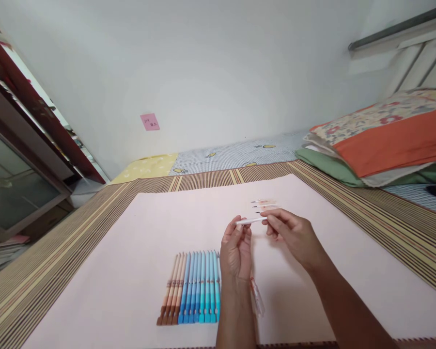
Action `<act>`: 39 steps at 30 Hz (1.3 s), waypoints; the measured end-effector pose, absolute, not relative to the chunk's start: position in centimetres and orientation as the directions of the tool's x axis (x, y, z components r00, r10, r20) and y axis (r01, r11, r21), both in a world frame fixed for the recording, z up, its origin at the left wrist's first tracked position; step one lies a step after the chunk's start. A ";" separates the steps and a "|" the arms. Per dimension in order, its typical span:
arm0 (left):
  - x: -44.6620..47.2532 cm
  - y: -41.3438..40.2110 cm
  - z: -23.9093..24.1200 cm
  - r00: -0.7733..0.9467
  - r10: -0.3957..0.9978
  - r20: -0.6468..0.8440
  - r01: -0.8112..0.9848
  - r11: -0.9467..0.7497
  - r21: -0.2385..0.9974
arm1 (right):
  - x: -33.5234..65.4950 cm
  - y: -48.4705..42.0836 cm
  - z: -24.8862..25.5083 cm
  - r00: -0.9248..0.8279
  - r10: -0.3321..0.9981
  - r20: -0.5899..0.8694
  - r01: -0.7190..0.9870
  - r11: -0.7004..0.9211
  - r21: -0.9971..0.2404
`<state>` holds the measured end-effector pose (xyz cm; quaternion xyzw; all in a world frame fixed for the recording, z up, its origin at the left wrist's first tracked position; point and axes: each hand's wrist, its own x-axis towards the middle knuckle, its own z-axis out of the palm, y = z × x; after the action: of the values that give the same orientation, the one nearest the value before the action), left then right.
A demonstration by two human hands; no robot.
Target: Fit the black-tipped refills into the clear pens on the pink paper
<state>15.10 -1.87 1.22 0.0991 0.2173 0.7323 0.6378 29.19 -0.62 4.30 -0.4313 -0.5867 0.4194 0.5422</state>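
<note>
Between my two hands is a slim white pen-like tube (252, 220), held level above the pale pink sheet. My left hand (237, 247) pinches its left end between thumb and fingers. At the other end, the fingertips of my right hand (292, 235) close on it. Just beyond lie three thin pen refills (263, 206) with dark tips, side by side. A neat row of pens (194, 286), brown at the left and blue to turquoise further right, lies left of my left forearm, which hides the row's right end. Clear, slender pieces (257, 298) lie partly behind that forearm.
The pale pink sheet (105, 271) covers much of a striped mat (94, 213). Folded bedding (392, 135) is piled at the right. A pink note (150, 121) is stuck to the white wall. A glass-paned door (18, 179) stands at the left.
</note>
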 end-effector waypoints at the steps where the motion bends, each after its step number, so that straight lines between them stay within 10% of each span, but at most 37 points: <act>1: 15.1 -1.9 1.2 -0.173 0.976 -0.131 -0.889 -0.097 0.447 | 29.3 -0.5 4.1 -0.022 0.964 0.265 0.054 0.266 -0.963; 9: 15.3 -2.0 1.4 -0.150 0.980 -0.133 -0.872 -0.068 0.485 | 29.0 -0.4 4.1 -0.031 0.959 0.281 0.142 0.283 -0.949; 14: 14.0 -1.6 1.7 -0.170 0.917 -0.361 -0.951 -0.057 0.303 | 32.4 0.7 3.3 0.091 0.967 0.238 0.230 0.212 -0.950; 26: 13.7 -1.5 1.7 -0.145 0.902 -0.406 -0.961 -0.030 0.276 | 35.1 1.7 -3.1 -0.067 0.979 0.190 0.836 0.159 -0.525; 33: 14.0 -1.4 1.4 -0.215 0.896 -0.389 -0.930 -0.066 0.362 | 33.5 1.4 -1.4 0.077 0.976 0.203 0.376 0.161 -0.912; 39: 14.2 -1.3 1.0 -0.247 0.894 -0.374 -0.911 -0.082 0.404 | 31.6 0.3 2.9 0.085 0.958 0.273 0.136 0.261 -0.956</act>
<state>14.16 -1.35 1.03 -0.0151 0.2871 0.7355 0.6135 31.62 0.26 2.85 -0.4828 -0.5667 0.3695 0.5561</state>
